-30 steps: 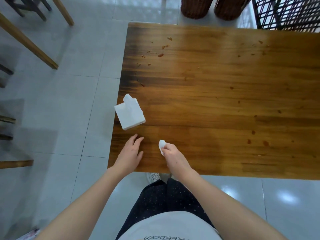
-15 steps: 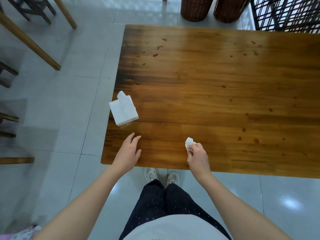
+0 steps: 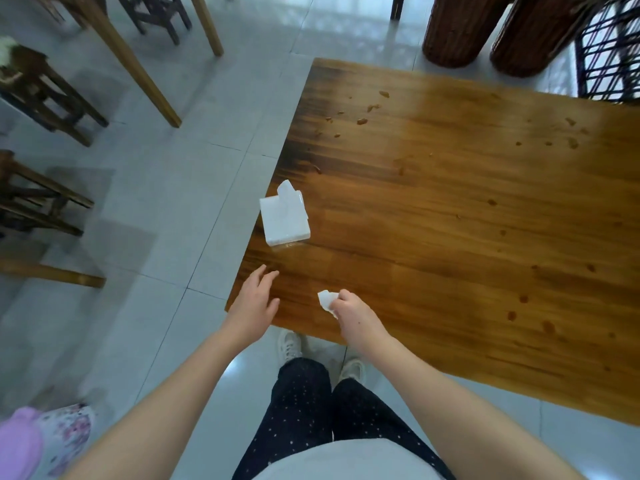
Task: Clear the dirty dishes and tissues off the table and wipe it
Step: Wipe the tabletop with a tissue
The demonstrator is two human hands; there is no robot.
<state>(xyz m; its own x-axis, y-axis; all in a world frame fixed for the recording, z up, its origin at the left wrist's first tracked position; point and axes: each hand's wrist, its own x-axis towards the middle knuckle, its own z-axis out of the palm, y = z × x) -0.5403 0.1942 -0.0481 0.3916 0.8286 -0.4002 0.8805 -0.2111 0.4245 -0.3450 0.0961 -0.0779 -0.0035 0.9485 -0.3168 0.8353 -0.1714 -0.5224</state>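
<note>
Your right hand [image 3: 353, 311] is closed around a small crumpled tissue [image 3: 325, 299], pinched in the fingers so that a white wad sticks out on the side toward your left hand; it sits low over the tabletop [image 3: 467, 216], close to the near edge and not far from the near left corner. Your left hand [image 3: 254, 304] is open and holds nothing, fingers loosely spread and pointing away from you, over that same near left corner, just beside the right hand but apart from it. Beyond your left hand, at the left edge of the tabletop, a white tissue pack [image 3: 284, 218] stands with one sheet poking out of its top, partly overhanging the edge. Brown food scraps [image 3: 362, 121] and spots are scattered toward the far left corner and across the right half of the tabletop, well apart from both hands
</note>
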